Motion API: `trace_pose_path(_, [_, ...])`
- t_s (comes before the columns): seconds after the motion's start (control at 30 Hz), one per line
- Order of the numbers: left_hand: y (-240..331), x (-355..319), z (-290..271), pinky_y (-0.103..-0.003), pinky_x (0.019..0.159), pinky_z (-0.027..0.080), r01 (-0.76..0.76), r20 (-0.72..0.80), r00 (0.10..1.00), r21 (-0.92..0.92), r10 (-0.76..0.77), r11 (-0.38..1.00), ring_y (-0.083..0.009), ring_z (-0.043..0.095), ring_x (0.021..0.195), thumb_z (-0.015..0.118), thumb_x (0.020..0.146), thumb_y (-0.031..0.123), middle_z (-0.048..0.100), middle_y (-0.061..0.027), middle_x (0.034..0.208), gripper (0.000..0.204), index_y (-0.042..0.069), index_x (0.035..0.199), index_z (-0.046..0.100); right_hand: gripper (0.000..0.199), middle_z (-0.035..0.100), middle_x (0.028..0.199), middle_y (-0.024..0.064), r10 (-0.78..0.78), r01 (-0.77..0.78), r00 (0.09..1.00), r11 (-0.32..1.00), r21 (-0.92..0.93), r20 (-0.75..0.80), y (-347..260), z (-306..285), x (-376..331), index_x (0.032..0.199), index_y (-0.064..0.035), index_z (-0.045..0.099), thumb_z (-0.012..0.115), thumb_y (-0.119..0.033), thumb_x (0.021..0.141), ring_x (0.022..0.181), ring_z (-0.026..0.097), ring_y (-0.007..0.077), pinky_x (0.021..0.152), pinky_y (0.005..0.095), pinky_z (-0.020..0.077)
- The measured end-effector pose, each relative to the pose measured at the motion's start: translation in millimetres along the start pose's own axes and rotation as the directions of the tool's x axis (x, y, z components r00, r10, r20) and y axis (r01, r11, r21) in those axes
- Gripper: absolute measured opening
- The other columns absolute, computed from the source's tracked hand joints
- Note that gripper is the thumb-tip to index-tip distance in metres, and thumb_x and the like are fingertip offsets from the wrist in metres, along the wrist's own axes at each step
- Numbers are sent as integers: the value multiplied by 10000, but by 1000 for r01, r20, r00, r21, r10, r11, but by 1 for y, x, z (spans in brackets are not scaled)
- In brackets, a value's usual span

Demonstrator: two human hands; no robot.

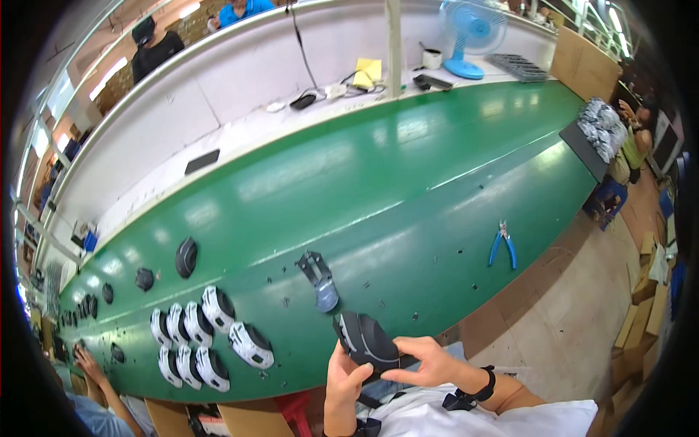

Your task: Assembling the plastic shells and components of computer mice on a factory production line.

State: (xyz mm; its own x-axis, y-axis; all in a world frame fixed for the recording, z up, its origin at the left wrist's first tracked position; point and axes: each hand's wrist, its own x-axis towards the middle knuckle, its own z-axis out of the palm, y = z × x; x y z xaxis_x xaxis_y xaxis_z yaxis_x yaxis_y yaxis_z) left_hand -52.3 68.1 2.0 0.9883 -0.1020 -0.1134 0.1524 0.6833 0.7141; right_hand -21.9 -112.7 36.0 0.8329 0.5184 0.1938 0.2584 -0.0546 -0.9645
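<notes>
A black computer mouse is held up over the near edge of the green workbench. My left hand is closed round its left and lower side, the thumb on the near end. From the right, my right hand grips the same mouse, with thumb and fingers at its near right end. Just beyond it, a dark mouse shell piece with two prongs lies on the bench. To the left, several white-and-black mouse shells lie in rows. Diagonal cutters with blue handles rest to the right.
Small black scraps dot the green bench. More black mice, one being a dark mouse, lie farther left. A co-worker's hand is at the far left. A blue fan stands on the back ledge; silvery plastic bags sit at the right end.
</notes>
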Motion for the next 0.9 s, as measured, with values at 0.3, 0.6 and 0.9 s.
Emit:
trace_pose_path(0.3, [1,12,11,-383,938,456,19,37,999,-54,-17,998,-274,569,1068,760,738,186,539,-178,1183,752,-43,1335,363,301,615,863,114,-121,120,993,988,-100,3,-11,-7,3,1011,28,626,749,-135,790,711,587,243,656,307,484])
trace_pose_path(0.6, [-18,18,-3,-369,741,536,-158,-208,972,-210,114,965,-251,610,847,705,832,303,581,-122,992,521,32,1197,451,314,657,935,120,-256,220,957,947,-232,-135,-14,6,8,1005,26,636,760,-148,775,807,610,268,721,330,499])
trace_pose_path(0.9, [13,22,54,-323,661,468,-488,-279,685,510,673,708,-238,595,754,596,853,102,596,-110,881,253,22,1079,517,127,638,816,93,-275,264,943,961,-84,-185,-7,-9,3,870,3,644,708,-82,801,749,574,228,692,327,463])
